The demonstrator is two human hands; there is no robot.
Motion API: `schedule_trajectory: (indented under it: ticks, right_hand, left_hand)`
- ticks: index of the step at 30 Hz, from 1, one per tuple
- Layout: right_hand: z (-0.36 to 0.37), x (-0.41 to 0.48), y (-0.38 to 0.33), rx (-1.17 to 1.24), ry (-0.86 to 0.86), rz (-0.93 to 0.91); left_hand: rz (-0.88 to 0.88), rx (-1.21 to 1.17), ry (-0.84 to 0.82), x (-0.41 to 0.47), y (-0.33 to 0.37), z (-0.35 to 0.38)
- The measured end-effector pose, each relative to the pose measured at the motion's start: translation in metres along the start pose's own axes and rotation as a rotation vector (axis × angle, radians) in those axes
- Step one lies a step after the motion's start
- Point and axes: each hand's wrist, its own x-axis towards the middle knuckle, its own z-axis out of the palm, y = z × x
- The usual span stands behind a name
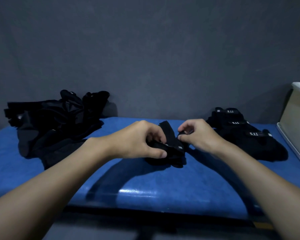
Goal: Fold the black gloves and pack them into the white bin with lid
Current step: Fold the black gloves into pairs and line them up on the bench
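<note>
A black glove (170, 153) lies bunched on the blue table (145, 184) at the middle. My left hand (137, 141) grips its left part, thumb below and fingers curled over the top. My right hand (197, 134) pinches the glove's strap end on the right side. A loose heap of unfolded black gloves (55, 122) sits at the back left. Folded black gloves (246, 134) with white 5.11 labels lie stacked at the right. The white bin (296, 115) stands at the far right edge, only partly in view.
A white lid (291, 146) lies flat under or beside the bin at the right edge. A dark grey wall rises behind the table. The table's front edge runs across the lower part of the view.
</note>
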Motion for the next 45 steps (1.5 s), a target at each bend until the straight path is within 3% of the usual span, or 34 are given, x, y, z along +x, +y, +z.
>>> schedule_trajectory:
  ticks: [3,7,11,15,23,29,34,36,43,45]
  right_hand:
    - [-0.002,-0.002,0.003,-0.074,-0.039,0.041]
    - [-0.004,-0.003,0.001,-0.156,-0.025,0.000]
    - [0.000,-0.005,0.001,-0.122,-0.036,-0.082]
    - [0.006,-0.008,0.000,-0.091,-0.128,-0.112]
    - [0.010,-0.002,0.001,-0.037,-0.092,-0.121]
    - [0.016,-0.002,0.009,-0.126,-0.179,-0.077]
    - [0.006,-0.005,0.006,-0.087,-0.047,-0.208]
    - [0.001,-0.010,0.003,-0.066,-0.068,-0.261]
    - [0.007,-0.018,0.015,-0.214,-0.149,-0.283]
    - [0.005,-0.020,0.014,-0.206,-0.146,-0.269]
  left_hand:
    - [-0.017,0.018,-0.023,-0.003,-0.004,0.002]
    - [-0.116,-0.035,0.097,-0.003,-0.015,0.001]
    - [-0.262,0.163,0.105,-0.001,-0.036,0.007]
    - [-0.329,0.115,0.106,-0.002,-0.044,0.011]
    - [-0.262,0.079,0.253,0.006,-0.044,0.012]
    - [-0.306,0.112,0.148,0.008,-0.046,0.020]
    - [-0.147,0.119,0.096,0.003,-0.030,0.015]
    - [-0.110,0.080,0.078,0.001,-0.029,0.017]
    - [-0.225,0.013,-0.060,0.001,-0.044,0.025]
    - [-0.221,0.036,-0.032,0.003,-0.043,0.026]
